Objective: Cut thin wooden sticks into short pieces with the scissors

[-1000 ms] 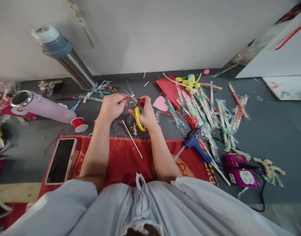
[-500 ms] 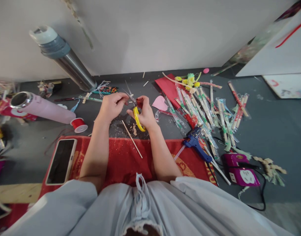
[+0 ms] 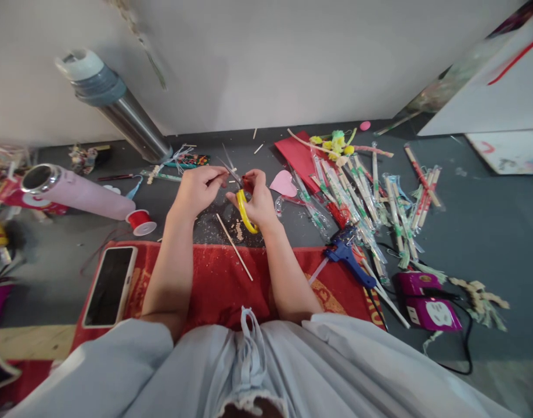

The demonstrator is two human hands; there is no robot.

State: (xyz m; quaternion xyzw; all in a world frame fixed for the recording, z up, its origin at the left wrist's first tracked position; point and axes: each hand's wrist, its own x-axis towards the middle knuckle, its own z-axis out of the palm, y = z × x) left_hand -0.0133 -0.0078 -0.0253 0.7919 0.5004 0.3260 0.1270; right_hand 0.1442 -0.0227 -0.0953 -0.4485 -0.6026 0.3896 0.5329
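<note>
My right hand (image 3: 261,203) is wrapped round the yellow handles of a pair of scissors (image 3: 245,213). Their metal blades stand apart and point away from me, up and to the left. Beside the blades, my left hand (image 3: 198,188) has its fingertips pinched together; what they hold is too small to make out. Below the scissors lies a little heap of short cut wooden bits (image 3: 237,229). A thin wooden stick (image 3: 234,247) lies slanted between my forearms, partly on the red cloth (image 3: 223,296).
At left are a steel flask (image 3: 129,113), a pink bottle (image 3: 81,191), a red ribbon spool (image 3: 141,223) and a phone (image 3: 110,286). To the right are a pink paper heart (image 3: 283,183), several wrapped sticks (image 3: 357,191), a blue glue gun (image 3: 349,259) and a purple power socket (image 3: 427,302) with a cable.
Hardly anything differs. Both hands and the scissors keep nearly the same place; the view has shifted very slightly.
</note>
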